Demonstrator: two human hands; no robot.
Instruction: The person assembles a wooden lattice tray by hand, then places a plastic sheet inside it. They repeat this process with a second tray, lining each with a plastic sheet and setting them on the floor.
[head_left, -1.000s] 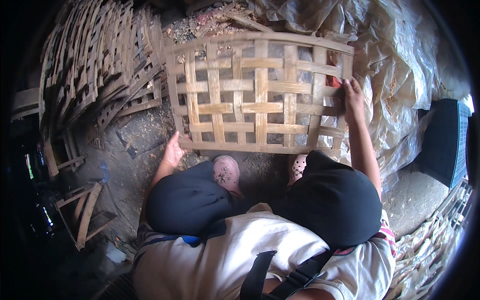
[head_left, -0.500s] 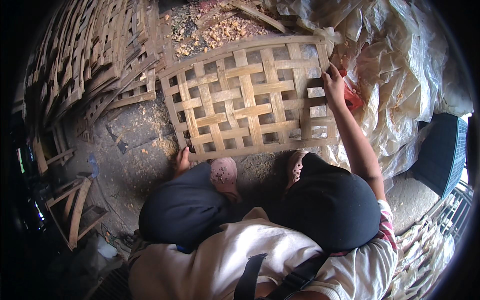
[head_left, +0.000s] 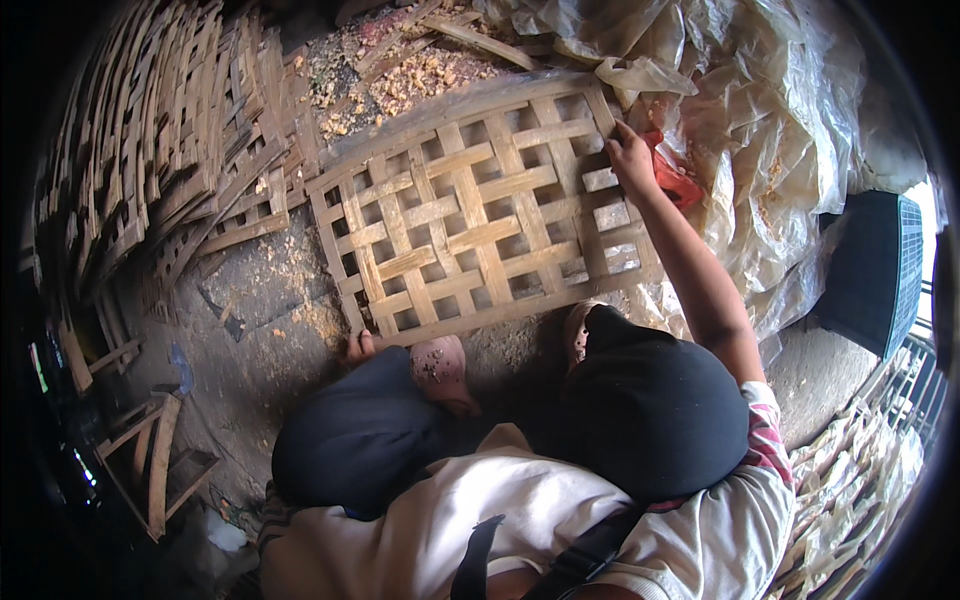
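A woven bamboo tray (head_left: 480, 200) with a flat slat frame is held tilted in front of my knees. My right hand (head_left: 632, 160) grips its far right edge, with the forearm stretched out. At the near left corner, my left hand (head_left: 360, 347) is closed round the frame; most of that hand is hidden behind the tray and my knee. Through the open weave the grey floor shows. Just right of my right hand lies a piece of red plastic (head_left: 675, 175).
Stacked woven bamboo trays (head_left: 170, 130) lean at the left. Crumpled clear plastic sheeting (head_left: 770, 120) heaps at the right, near a dark blue crate (head_left: 870, 270). Yellowish crumbs (head_left: 430, 80) and slats lie beyond the tray. A broken wooden frame (head_left: 160, 460) stands at lower left.
The tray has shifted left and tilted, its right end higher and its near left corner lower. Both hands have moved with it, keeping their grip.
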